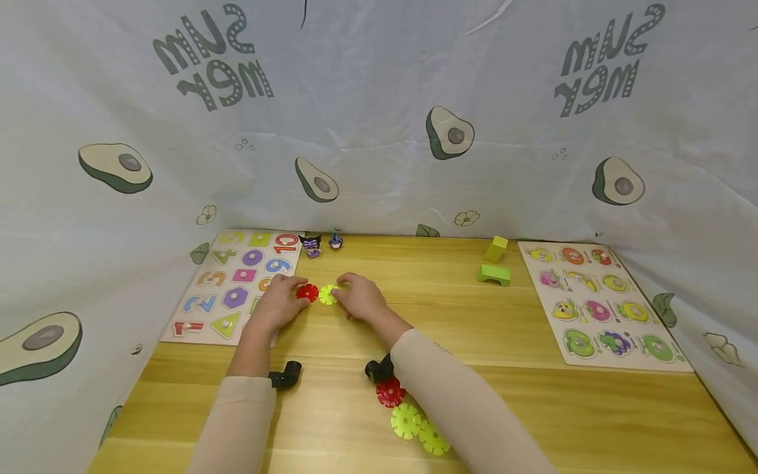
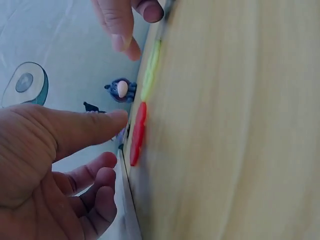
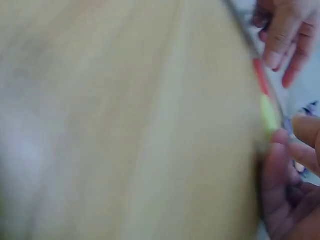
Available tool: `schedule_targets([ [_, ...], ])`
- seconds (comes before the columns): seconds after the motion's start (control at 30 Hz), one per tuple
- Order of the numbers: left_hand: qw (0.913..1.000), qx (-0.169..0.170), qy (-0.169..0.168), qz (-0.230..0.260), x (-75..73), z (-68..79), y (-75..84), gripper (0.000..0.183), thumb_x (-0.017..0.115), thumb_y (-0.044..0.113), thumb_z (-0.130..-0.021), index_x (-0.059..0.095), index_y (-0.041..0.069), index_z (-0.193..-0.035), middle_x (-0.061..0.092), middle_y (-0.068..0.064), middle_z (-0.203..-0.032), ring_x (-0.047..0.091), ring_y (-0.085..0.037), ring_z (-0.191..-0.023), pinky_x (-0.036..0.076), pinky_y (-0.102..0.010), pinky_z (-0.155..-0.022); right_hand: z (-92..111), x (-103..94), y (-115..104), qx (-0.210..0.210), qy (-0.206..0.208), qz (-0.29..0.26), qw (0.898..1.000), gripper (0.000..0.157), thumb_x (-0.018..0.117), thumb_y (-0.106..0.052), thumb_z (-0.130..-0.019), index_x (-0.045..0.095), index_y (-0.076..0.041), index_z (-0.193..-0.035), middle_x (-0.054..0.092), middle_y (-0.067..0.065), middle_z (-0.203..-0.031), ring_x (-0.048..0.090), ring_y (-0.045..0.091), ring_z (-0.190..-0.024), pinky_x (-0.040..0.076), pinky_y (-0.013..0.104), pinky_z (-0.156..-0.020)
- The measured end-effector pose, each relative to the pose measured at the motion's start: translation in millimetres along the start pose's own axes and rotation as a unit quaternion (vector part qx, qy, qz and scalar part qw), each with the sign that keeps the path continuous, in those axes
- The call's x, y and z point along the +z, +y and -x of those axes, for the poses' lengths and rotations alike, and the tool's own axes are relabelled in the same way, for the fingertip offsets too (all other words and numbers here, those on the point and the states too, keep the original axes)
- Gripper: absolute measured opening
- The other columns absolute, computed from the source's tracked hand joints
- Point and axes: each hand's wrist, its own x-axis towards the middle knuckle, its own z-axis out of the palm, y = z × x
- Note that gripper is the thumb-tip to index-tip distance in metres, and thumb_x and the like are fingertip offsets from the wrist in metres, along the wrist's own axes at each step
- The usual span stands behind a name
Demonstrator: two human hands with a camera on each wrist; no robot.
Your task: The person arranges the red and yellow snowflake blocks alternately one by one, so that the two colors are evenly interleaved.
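Observation:
A red toothed disc (image 1: 307, 292) and a yellow-green toothed disc (image 1: 328, 295) lie flat, side by side, in the middle of the wooden table (image 1: 533, 395). My left hand (image 1: 283, 296) rests just left of the red disc (image 2: 138, 134), thumb (image 2: 107, 125) stretched to its edge and fingers loosely curled, holding nothing. My right hand (image 1: 355, 293) sits just right of the yellow-green disc (image 2: 151, 70), fingertips (image 2: 131, 49) at its rim. The right wrist view is blurred; it shows both discs edge-on, red disc (image 3: 260, 77) and yellow-green disc (image 3: 270, 112).
A number puzzle board (image 1: 204, 309) lies at left and a fruit puzzle board (image 1: 568, 359) at right. Two green blocks (image 1: 495, 273) and two small figures (image 1: 311, 245) stand further back. Black elbow pieces (image 1: 286, 375), a red disc (image 1: 390, 392) and yellow-green discs (image 1: 406, 421) lie near my forearms.

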Motion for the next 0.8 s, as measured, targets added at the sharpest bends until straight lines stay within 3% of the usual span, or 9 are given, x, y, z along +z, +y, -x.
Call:
schedule_targets([
  [0.07,0.9999,0.007,0.007,0.008,0.3,0.9,4.2,0.047,0.067,0.025,-0.085,0.055,0.013,-0.129,0.046,-0.016,-0.12,0.049,-0.032,-0.107,0.04,-0.05,-0.093,4,-7.0,3,0.004,-0.027,-0.057,0.998,0.039,0.057,-0.037,-0.092,0.053,-0.02,-0.127,0.062,0.01,-0.059,0.058,0.022,-0.045,0.049,0.031,-0.043],
  [0.17,0.9991,0.019,0.002,0.037,5.3,0.5,11.5,0.048,0.068,0.028,-0.084,0.055,0.012,-0.127,0.055,-0.012,-0.104,0.054,-0.026,-0.089,0.047,-0.041,-0.08,14,-19.7,9,-0.001,-0.046,-0.091,0.995,0.039,0.057,-0.035,-0.092,0.052,-0.018,-0.127,0.062,0.01,-0.066,0.057,0.021,-0.046,0.049,0.031,-0.044],
  [0.23,0.9959,0.017,-0.021,0.086,11.6,-0.4,15.2,0.049,0.068,0.028,-0.084,0.053,0.012,-0.128,0.057,-0.01,-0.092,0.057,-0.023,-0.076,0.05,-0.036,-0.068,24,-27.8,15,-0.007,-0.049,-0.09,0.995,0.038,0.058,-0.034,-0.092,0.054,-0.018,-0.126,0.061,0.01,-0.072,0.059,0.022,-0.05,0.05,0.032,-0.046],
  [0.3,0.9853,0.005,-0.051,0.163,19.1,-2.2,17.3,0.051,0.067,0.026,-0.085,0.05,0.012,-0.131,0.057,-0.01,-0.084,0.058,-0.021,-0.063,0.052,-0.034,-0.058,35,-35.5,22,-0.017,-0.052,-0.082,0.995,0.036,0.059,-0.032,-0.091,0.055,-0.017,-0.124,0.061,0.011,-0.076,0.06,0.024,-0.053,0.05,0.033,-0.048],
  [0.37,0.9681,-0.017,-0.073,0.239,26.8,-3.9,19.5,0.052,0.067,0.024,-0.086,0.047,0.014,-0.133,0.056,-0.012,-0.082,0.06,-0.021,-0.056,0.054,-0.035,-0.052,49,-43.1,30,-0.028,-0.063,-0.077,0.995,0.034,0.06,-0.03,-0.091,0.057,-0.016,-0.122,0.06,0.012,-0.077,0.06,0.026,-0.055,0.049,0.034,-0.049],
  [0.47,0.9452,-0.042,-0.079,0.314,34.7,-6.0,20.6,0.053,0.066,0.019,-0.086,0.045,0.015,-0.135,0.056,-0.015,-0.081,0.06,-0.021,-0.052,0.054,-0.039,-0.05,70,-52.0,44,-0.058,-0.098,-0.068,0.991,0.032,0.063,-0.027,-0.089,0.06,-0.014,-0.119,0.058,0.01,-0.074,0.059,0.025,-0.055,0.048,0.033,-0.048],
  [0.6,0.9372,-0.055,-0.077,0.336,39.2,-7.2,19.6,0.053,0.066,0.017,-0.087,0.045,0.017,-0.135,0.058,-0.014,-0.072,0.058,-0.018,-0.048,0.054,-0.039,-0.049,97,-59.6,58,-0.094,-0.152,-0.04,0.983,0.031,0.068,-0.024,-0.085,0.063,-0.015,-0.114,0.059,0.002,-0.074,0.054,0.016,-0.056,0.045,0.029,-0.048],
  [0.8,0.939,-0.052,-0.079,0.33,42.1,-6.0,17.7,0.053,0.064,0.015,-0.088,0.044,0.018,-0.137,0.058,-0.013,-0.065,0.058,-0.019,-0.045,0.054,-0.039,-0.048,132,-62.3,67,-0.115,-0.205,-0.015,0.972,0.034,0.075,-0.023,-0.078,0.066,-0.022,-0.111,0.059,-0.003,-0.074,0.05,0.011,-0.058,0.042,0.025,-0.049],
])
